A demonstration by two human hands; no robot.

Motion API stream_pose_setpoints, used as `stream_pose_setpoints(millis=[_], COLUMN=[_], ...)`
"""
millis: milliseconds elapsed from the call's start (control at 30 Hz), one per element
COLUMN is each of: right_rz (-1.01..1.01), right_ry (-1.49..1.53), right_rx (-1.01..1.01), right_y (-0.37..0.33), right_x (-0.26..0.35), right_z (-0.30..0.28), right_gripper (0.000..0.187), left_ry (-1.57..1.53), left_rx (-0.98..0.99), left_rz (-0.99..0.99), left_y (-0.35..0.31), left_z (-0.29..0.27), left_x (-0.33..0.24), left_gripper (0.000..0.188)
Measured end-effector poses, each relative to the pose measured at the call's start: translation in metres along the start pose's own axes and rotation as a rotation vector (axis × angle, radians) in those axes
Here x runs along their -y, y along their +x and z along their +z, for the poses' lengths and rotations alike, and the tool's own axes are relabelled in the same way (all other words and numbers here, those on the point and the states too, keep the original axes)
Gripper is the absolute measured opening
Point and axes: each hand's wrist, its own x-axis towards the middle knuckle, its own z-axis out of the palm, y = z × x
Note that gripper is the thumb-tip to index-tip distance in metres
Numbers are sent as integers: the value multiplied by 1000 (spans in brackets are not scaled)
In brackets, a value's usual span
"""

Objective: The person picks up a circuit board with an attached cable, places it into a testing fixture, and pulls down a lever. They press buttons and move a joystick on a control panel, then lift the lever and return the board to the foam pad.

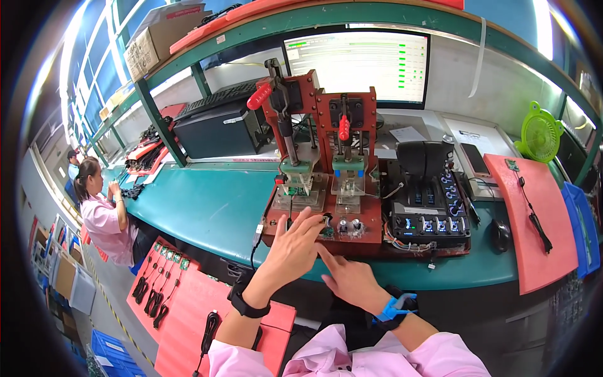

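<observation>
My left hand [294, 246] lies over the front left of a red-brown test fixture [370, 234]. Its fingers are stretched out, their tips beside a small black round part. My right hand [355, 283] is just right of it and lower, index finger extended toward the left hand and thumb apart, holding nothing I can see. Behind the left hand, a green circuit board [300, 188] sits in the left clamp station, with a dark cable running down toward that hand. Two toggle clamps with red handles, the left one [259, 96] and the right one [343, 127], rise above the stations.
Right of the fixture stands a black control box [428, 210] with lit switches, then a mouse [500, 235]. Pink foam sheets [195, 308] at lower left and a pink board [534, 251] at right carry cabled circuit boards. A monitor [358, 66] stands behind. Another person [103, 213] works at far left.
</observation>
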Motion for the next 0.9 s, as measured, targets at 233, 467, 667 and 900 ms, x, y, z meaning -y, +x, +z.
stream_pose_setpoints(millis=[233,467,667,900], right_rz=[-105,-190,-229,-217], right_ry=[11,190,174,173], right_rx=[-82,-267,-248,-269], right_y=[-48,-52,-52,-54], right_x=[-46,-58,-58,-60], right_z=[-2,9,9,7], right_gripper=[18,5,5,6], left_ry=[-5,73,81,191], left_rx=[-71,-121,-176,-261], left_rz=[-85,-91,-113,-97], left_y=[14,20,29,21], left_z=[8,4,18,14], left_x=[5,11,-4,-17], left_gripper=[28,18,13,8])
